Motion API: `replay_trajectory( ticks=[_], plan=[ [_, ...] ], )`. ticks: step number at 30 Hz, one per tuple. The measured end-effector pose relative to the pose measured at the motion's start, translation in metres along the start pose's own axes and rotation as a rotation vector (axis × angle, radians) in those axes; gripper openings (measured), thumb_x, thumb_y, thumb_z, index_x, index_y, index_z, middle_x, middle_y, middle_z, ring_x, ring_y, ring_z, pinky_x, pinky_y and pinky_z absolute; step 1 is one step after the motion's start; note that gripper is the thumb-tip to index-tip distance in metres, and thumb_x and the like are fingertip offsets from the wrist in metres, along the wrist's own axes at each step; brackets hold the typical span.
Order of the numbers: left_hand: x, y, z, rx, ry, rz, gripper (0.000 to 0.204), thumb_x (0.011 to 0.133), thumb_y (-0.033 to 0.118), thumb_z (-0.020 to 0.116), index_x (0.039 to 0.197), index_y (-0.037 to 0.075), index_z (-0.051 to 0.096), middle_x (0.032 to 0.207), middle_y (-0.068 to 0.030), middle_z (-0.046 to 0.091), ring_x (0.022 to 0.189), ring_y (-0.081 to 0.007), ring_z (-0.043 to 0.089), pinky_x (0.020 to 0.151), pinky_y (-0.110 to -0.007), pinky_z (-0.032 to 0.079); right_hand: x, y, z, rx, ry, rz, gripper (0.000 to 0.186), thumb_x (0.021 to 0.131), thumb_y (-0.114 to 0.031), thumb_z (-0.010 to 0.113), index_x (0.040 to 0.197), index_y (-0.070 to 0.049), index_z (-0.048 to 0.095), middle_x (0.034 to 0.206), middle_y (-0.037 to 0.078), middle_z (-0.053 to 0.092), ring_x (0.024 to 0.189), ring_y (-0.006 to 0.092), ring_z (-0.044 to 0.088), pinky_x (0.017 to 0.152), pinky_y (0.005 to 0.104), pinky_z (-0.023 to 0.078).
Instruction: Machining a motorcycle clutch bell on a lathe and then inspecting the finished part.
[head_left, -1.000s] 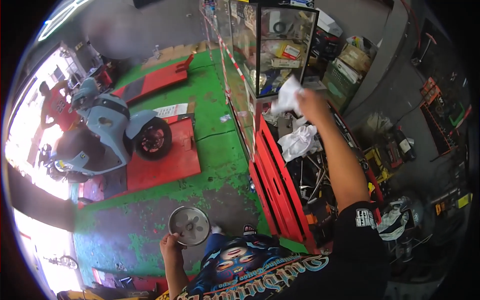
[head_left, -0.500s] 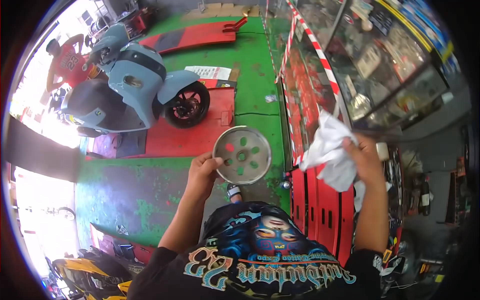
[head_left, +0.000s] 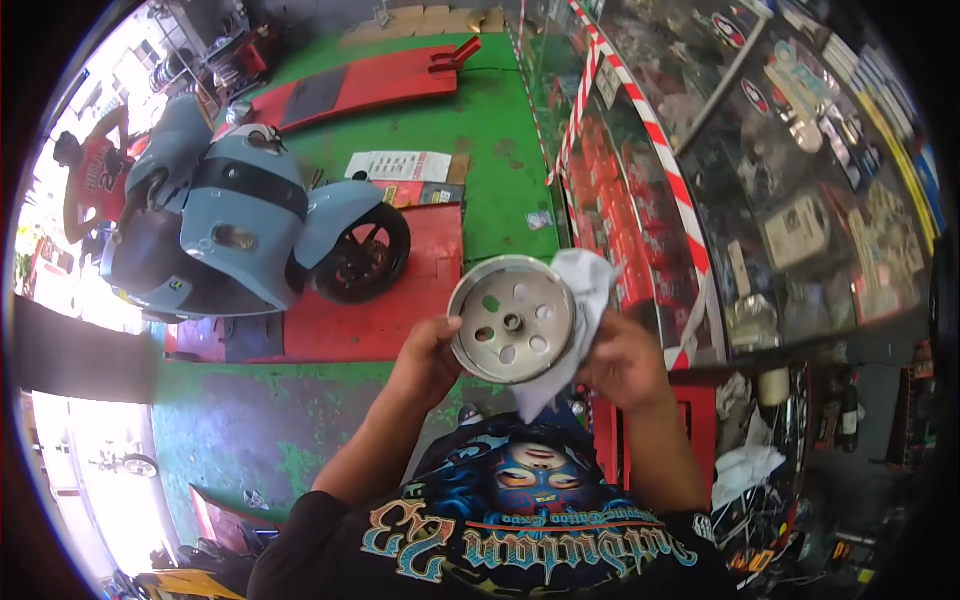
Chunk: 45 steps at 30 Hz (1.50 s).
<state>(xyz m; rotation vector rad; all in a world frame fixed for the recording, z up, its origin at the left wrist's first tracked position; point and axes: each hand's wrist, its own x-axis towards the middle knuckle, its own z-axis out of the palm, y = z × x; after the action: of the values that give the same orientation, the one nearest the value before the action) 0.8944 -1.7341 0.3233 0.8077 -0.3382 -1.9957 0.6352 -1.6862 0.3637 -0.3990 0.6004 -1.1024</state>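
A round metal clutch bell (head_left: 515, 347), with a hub at its centre and several oval holes, is in front of my chest. My left hand (head_left: 432, 358) grips its left rim, the thumb over the edge. My right hand (head_left: 625, 362) holds a white cloth (head_left: 588, 283) against the bell's right side and back. Part of the cloth lies behind the bell and shows white through some of the holes. The right fingertips are partly hidden by the cloth.
A light blue scooter (head_left: 235, 215) stands on a red lift platform (head_left: 400, 310) at left, with a person in a red shirt (head_left: 92, 180) beyond it. To the right are a glass display case (head_left: 780, 230) with red-and-white tape (head_left: 655, 155) and a red cabinet (head_left: 700, 410). Another red ramp (head_left: 390, 85) lies farther back.
My right hand has brought the cloth leftward from beside the display case to the back of the clutch bell. The bell has shifted slightly right in my left hand.
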Motion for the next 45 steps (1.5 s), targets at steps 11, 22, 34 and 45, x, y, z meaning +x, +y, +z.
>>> replay_trajectory(
  ticks=[11, 22, 34, 45],
  plan=[
    [0.183, 0.009, 0.014, 0.121, -0.242, -0.024, 0.031, 0.096, 0.018, 0.054, 0.112, -0.007, 0.062, 0.1, -0.0174, 0.07, 0.083, -0.0224, 0.068, 0.075, -0.031, 0.054, 0.157, -0.086, -0.052, 0.127, 0.186, -0.006, 0.049, 0.094, -0.021, 0.064, 0.137, -0.003, 0.052, 0.139, 0.015, 0.057, 0.123, 0.0255, 0.056, 0.105, 0.0376, 0.045],
    [0.336, 0.132, 0.079, 0.675, 0.081, -0.055, 0.042, 0.103, 0.037, 0.057, 0.095, -0.003, 0.066, 0.065, -0.0105, 0.064, 0.049, -0.0174, 0.06, 0.048, -0.027, 0.048, 0.331, -0.194, -0.029, -1.426, 0.242, -1.116, 0.086, 0.061, -0.018, 0.085, 0.135, 0.001, 0.047, 0.131, 0.017, 0.057, 0.113, 0.0316, 0.058, 0.104, 0.0401, 0.043],
    [0.511, 0.247, 0.101, 0.696, 0.08, 0.114, 0.031, 0.101, 0.026, 0.057, 0.089, -0.001, 0.064, 0.069, -0.0091, 0.064, 0.049, -0.0156, 0.059, 0.046, -0.025, 0.046, 0.583, -0.284, -0.025, -1.315, -0.096, -0.817, 0.077, 0.071, -0.041, 0.079, 0.133, -0.002, 0.054, 0.121, 0.017, 0.063, 0.107, 0.0339, 0.06, 0.099, 0.0415, 0.047],
    [0.616, 0.336, 0.095, 0.496, 0.15, 0.051, 0.027, 0.101, 0.022, 0.056, 0.088, -0.001, 0.063, 0.07, -0.0096, 0.065, 0.048, -0.0152, 0.059, 0.045, -0.024, 0.047, 0.791, -0.268, -0.104, 0.335, -0.705, 0.468, 0.069, 0.096, -0.062, 0.041, 0.138, -0.008, 0.055, 0.126, 0.019, 0.063, 0.111, 0.0349, 0.061, 0.098, 0.0485, 0.049]
  ],
)
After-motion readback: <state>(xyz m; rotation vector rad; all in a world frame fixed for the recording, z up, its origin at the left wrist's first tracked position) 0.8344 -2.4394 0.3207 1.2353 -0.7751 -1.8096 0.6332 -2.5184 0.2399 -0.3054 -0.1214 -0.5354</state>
